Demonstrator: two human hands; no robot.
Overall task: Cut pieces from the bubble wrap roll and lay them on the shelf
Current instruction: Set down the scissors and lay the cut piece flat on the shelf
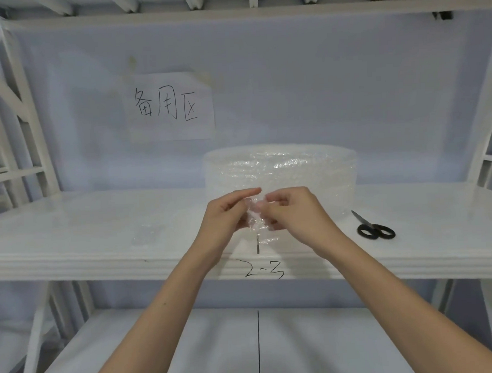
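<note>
In front of the upright clear bubble wrap roll (281,170) on the white shelf (99,236), left hand (226,216) and right hand (294,212) pinch its loose end (255,217), black-handled scissors (374,228) idle right of it; one apparent piece (147,234) lies left, more cutting remains.

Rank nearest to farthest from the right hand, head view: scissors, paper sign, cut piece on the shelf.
From the right hand:
1. scissors, on the shelf to its right.
2. cut piece, flat on the shelf, left of both hands.
3. paper sign, on the back wall, up and left.
</note>
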